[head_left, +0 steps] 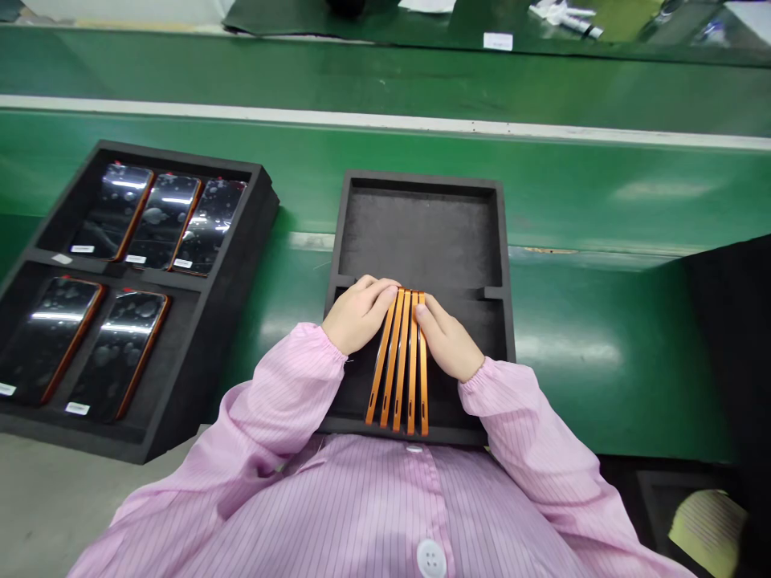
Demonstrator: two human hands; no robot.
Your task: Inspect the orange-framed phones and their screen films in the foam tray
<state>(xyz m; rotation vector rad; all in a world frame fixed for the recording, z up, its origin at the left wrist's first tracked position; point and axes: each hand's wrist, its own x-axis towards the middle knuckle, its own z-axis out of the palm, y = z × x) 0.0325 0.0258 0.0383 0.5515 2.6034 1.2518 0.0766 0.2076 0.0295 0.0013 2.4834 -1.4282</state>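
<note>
Several orange-edged phones (401,361) stand on edge, pressed together in the near compartment of a black foam tray (422,181) in front of me. My left hand (356,315) presses against the left side of the stack, fingers curled over its top. My right hand (449,341) presses the right side, fingers closed against it. The tray's far compartment holds nothing. Both my sleeves are pink striped.
A second black foam tray (241,233) at the left holds several phones lying flat with screens up, each with a white label. A green conveyor belt (602,201) runs across behind. A dark object (735,321) stands at the right, a yellowish pad (707,526) below it.
</note>
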